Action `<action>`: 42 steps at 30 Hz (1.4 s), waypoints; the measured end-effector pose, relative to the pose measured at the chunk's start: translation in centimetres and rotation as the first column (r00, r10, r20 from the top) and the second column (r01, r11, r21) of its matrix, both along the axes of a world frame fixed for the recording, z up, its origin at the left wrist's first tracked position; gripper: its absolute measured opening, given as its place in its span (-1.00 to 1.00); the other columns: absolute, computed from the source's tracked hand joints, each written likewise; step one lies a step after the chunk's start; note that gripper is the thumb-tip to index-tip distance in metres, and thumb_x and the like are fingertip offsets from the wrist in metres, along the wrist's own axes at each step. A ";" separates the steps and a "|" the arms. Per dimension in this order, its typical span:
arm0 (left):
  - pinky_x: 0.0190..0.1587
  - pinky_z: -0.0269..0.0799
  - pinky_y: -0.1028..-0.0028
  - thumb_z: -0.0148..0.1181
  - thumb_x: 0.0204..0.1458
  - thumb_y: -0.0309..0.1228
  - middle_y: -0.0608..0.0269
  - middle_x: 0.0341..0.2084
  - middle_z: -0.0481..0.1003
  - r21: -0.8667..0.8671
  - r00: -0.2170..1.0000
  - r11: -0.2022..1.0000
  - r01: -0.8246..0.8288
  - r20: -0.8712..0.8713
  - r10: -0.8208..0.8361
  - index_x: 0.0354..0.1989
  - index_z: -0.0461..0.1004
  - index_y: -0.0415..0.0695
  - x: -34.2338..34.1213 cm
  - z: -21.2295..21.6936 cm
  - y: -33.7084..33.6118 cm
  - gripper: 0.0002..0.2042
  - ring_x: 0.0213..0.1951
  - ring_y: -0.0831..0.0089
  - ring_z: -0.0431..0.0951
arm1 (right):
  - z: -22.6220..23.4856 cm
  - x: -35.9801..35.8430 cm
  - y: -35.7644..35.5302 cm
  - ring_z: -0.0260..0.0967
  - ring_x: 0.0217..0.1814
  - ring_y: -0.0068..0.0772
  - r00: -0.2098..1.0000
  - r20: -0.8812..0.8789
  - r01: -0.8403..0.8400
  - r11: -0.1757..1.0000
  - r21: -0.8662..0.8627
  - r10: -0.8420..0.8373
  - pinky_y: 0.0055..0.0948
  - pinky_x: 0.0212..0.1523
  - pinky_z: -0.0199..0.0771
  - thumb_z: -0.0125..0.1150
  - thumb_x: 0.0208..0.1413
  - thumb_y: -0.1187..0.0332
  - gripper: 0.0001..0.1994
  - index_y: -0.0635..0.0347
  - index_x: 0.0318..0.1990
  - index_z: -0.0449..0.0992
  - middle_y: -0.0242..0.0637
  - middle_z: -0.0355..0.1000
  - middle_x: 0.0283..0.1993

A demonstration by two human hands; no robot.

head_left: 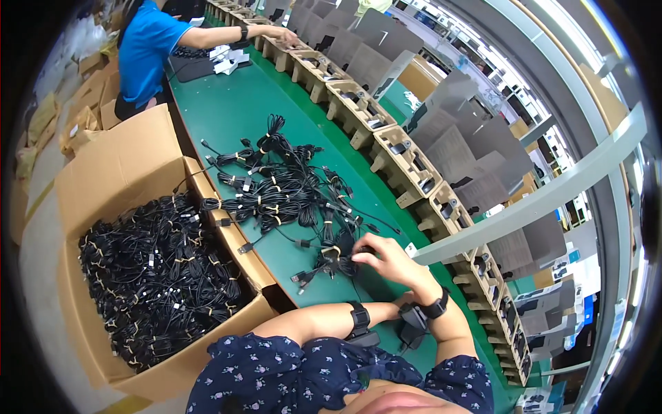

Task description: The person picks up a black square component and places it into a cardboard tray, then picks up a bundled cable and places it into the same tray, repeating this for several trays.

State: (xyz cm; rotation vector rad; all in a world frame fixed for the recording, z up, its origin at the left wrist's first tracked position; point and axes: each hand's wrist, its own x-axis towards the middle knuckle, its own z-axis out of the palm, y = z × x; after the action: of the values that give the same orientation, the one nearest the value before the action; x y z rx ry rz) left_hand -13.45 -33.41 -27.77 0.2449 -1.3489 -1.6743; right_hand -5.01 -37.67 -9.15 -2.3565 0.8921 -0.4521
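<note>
The right hand has its fingers curled down onto a small black cable bundle tied with a yellow band. They look pinched on the cable, as if to keep it from sliding. That bundle lies on the green surface, close to the near edge, right in front of the person.

The left hand is hard to see. The left forearm lies across the near edge and its wrist tucks under the right arm, so I cannot tell if those fingers are shut or loose. Both wrists wear black bands.

Just past the held bundle is a big heap of cables, spread over the middle of the surface. It is loose and tangled, so single bundles can be pulled out toward the near edge.

At the left edge of the surface sits an open cardboard box, full of more black cables. It touches the surface edge, likely so cables are a short reach away.

Along the right edge runs a row of small cardboard trays with dark parts in them. Between the heap and the trays there is a bare green strip with room to move.

At the far end, another person in a blue shirt reaches across the surface.
</note>
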 end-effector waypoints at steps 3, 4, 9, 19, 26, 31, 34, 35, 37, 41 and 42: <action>-0.53 0.30 0.42 0.11 -0.22 -0.38 0.27 -0.71 0.39 -0.204 0.983 0.962 -0.180 0.004 0.185 -0.56 0.40 -0.14 -1.5 -0.5 0.1 -0.89 -0.59 0.40 0.40 | 0.5 -3.5 2.7 0.33 -0.57 -0.45 0.974 0.055 0.199 0.944 0.261 -0.221 -0.50 -0.52 0.30 0.09 0.07 0.32 -0.83 0.22 -0.30 0.35 -0.29 0.35 -0.59; -0.54 0.29 0.42 0.11 -0.22 -0.38 0.27 -0.72 0.39 -0.241 0.975 0.946 -0.219 -0.008 0.223 -0.57 0.40 -0.14 -2.0 -0.9 0.4 -0.89 -0.60 0.40 0.40 | 0.3 -4.6 3.6 0.30 -0.60 -0.56 0.937 0.071 0.294 0.881 0.371 -0.343 -0.55 -0.56 0.27 0.07 0.09 0.32 -0.85 0.21 -0.29 0.35 -0.35 0.32 -0.63; -0.73 0.00 0.64 0.13 -0.16 -0.40 0.41 -0.77 0.27 0.304 0.859 0.848 0.435 0.141 -0.492 -0.59 0.35 -0.10 4.5 6.6 1.4 -0.89 -0.71 0.66 0.26 | -1.4 -11.2 7.3 0.14 -0.68 -0.71 0.665 0.340 0.509 0.737 0.445 -0.665 -0.70 -0.66 0.17 -0.01 0.13 0.38 -0.90 0.21 -0.29 0.35 -0.50 0.19 -0.67; -0.77 -0.12 0.73 -0.09 0.14 -0.21 0.50 -0.71 0.16 0.519 0.934 0.780 0.350 -0.127 -0.334 -0.36 0.30 -0.09 5.4 7.4 -1.0 -0.79 -0.77 0.78 0.02 | 1.0 -18.4 14.6 0.18 -0.60 -0.63 0.676 0.191 0.580 0.674 0.457 -0.712 -0.61 -0.48 0.32 -0.10 0.14 0.49 -0.68 0.17 0.06 0.16 -0.42 0.20 -0.59; -0.70 0.15 0.70 -0.04 0.12 -0.29 0.37 -0.62 0.39 0.369 0.892 0.870 0.326 0.186 -0.413 -0.35 0.33 -0.16 4.8 6.7 0.2 -0.82 -0.67 0.68 0.32 | -1.0 -15.9 13.4 0.36 -0.17 -0.46 0.532 0.554 0.542 0.760 0.358 -0.640 -0.49 -0.08 0.33 -0.04 0.00 0.66 -0.43 0.17 0.20 0.01 -0.17 0.37 -0.11; -0.50 0.38 0.59 -0.08 0.13 -0.36 0.26 -0.53 0.42 0.392 0.886 0.817 0.423 0.011 -0.464 -0.29 0.31 -0.22 5.1 6.6 1.0 -0.84 -0.54 0.53 0.45 | -3.8 -14.7 12.1 0.22 0.10 -0.23 0.807 0.111 0.578 0.736 -0.352 -0.580 -0.31 0.07 0.17 0.10 -0.06 0.45 -0.76 0.12 -0.16 0.45 -0.22 0.36 -0.01; -0.41 0.45 0.52 -0.14 0.14 -0.43 0.20 -0.44 0.41 0.407 0.909 0.828 0.386 -0.018 -0.415 -0.25 0.29 -0.25 5.1 6.2 1.1 -0.86 -0.49 0.46 0.46 | -5.3 -14.7 12.7 0.25 0.07 -0.11 0.744 0.215 0.657 0.751 -0.064 -0.632 -0.30 0.01 0.28 0.02 0.03 0.45 -0.64 0.10 0.04 0.31 -0.11 0.27 0.09; -0.38 0.47 0.52 -0.14 0.14 -0.46 0.17 -0.39 0.40 0.395 0.924 0.840 0.371 -0.070 -0.375 -0.22 0.27 -0.26 5.1 6.2 1.3 -0.86 -0.46 0.44 0.48 | -5.5 -14.7 13.0 0.25 0.07 -0.11 0.738 0.217 0.663 0.747 -0.057 -0.639 -0.30 0.01 0.28 0.02 0.03 0.45 -0.64 0.10 0.04 0.31 -0.11 0.27 0.09; -0.28 0.50 0.49 -0.15 0.13 -0.50 0.12 -0.30 0.38 0.380 0.922 0.840 0.387 -0.129 -0.366 -0.14 0.22 -0.30 5.0 6.5 1.4 -0.83 -0.35 0.38 0.50 | -5.5 -14.7 13.7 0.29 0.03 -0.05 0.625 0.214 0.777 0.569 -0.271 -0.751 -0.28 -0.10 0.37 0.00 0.06 0.45 -0.57 0.10 0.13 0.19 0.02 0.21 0.12; -0.21 0.51 0.44 -0.14 0.11 -0.54 0.09 -0.26 0.38 0.362 0.870 0.808 0.465 -0.016 -0.493 -0.09 0.19 -0.30 5.3 6.9 1.6 -0.80 -0.29 0.33 0.51 | -5.3 -16.4 14.6 0.40 -0.13 -0.05 0.573 0.089 0.799 0.579 0.163 -0.815 -0.26 -0.18 0.38 0.03 0.06 0.45 -0.60 0.15 0.09 0.21 -0.01 0.40 -0.14; -0.21 0.49 0.44 -0.08 0.10 -0.50 0.10 -0.28 0.42 0.353 0.864 0.806 0.475 -0.013 -0.503 -0.06 0.20 -0.24 5.2 6.6 1.7 -0.76 -0.31 0.33 0.51 | -5.9 -16.8 14.7 0.41 -0.23 -0.05 0.618 0.057 0.784 0.620 0.035 -0.784 -0.25 -0.26 0.38 0.03 0.06 0.43 -0.63 0.14 0.06 0.23 -0.03 0.42 -0.23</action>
State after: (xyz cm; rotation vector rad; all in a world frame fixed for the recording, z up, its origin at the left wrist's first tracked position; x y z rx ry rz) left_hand -8.30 -31.66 -21.19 0.1730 -1.2316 -2.3703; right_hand -21.82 -22.97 -15.04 -1.7937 1.8910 -0.8546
